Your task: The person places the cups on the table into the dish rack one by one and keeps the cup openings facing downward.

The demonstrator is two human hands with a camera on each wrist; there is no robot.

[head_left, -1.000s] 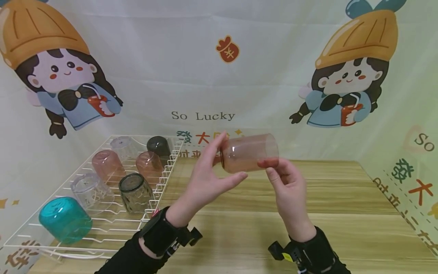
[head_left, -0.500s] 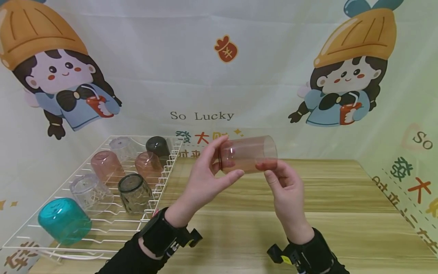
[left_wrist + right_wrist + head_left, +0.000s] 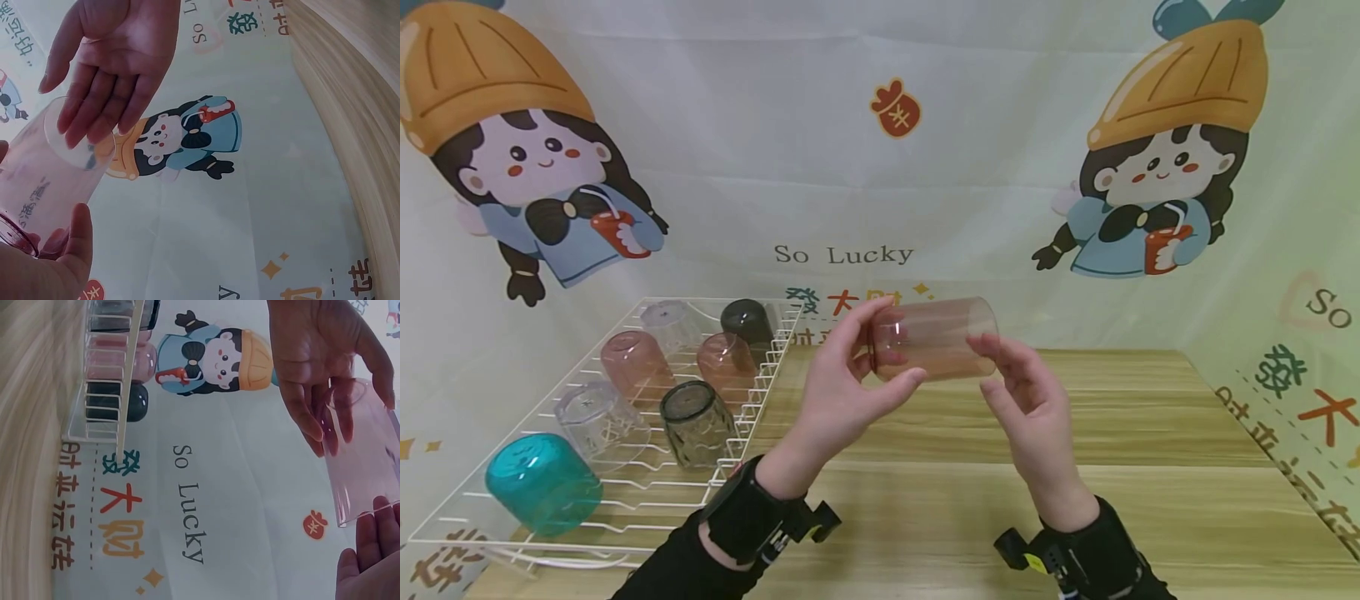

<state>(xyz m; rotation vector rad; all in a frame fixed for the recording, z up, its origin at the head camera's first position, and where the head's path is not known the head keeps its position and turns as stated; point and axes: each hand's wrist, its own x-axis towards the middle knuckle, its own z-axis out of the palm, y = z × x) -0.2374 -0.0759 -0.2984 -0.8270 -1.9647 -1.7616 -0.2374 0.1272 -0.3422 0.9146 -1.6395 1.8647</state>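
Note:
A clear pink cup is held up on its side over the table in the head view, base to the left and mouth to the right. My left hand grips the base end, fingers behind and thumb along the lower front. At the mouth, the fingertips of my right hand overlap the rim, with the thumb spread away below. The left wrist view shows the right hand with its fingers extended across the mouth of the cup. In the right wrist view the left hand spans the cup's far end.
A white wire rack stands on the left, bearing several upside-down cups: a teal cup, grey, clear and pink ones. Wooden table extends to the right. A printed cloth hangs behind and at the sides.
The cup and left hand have shifted slightly left. My right thumb has come off the cup's rim, and the right fingers have loosened and straightened. The rack's cups stay put.

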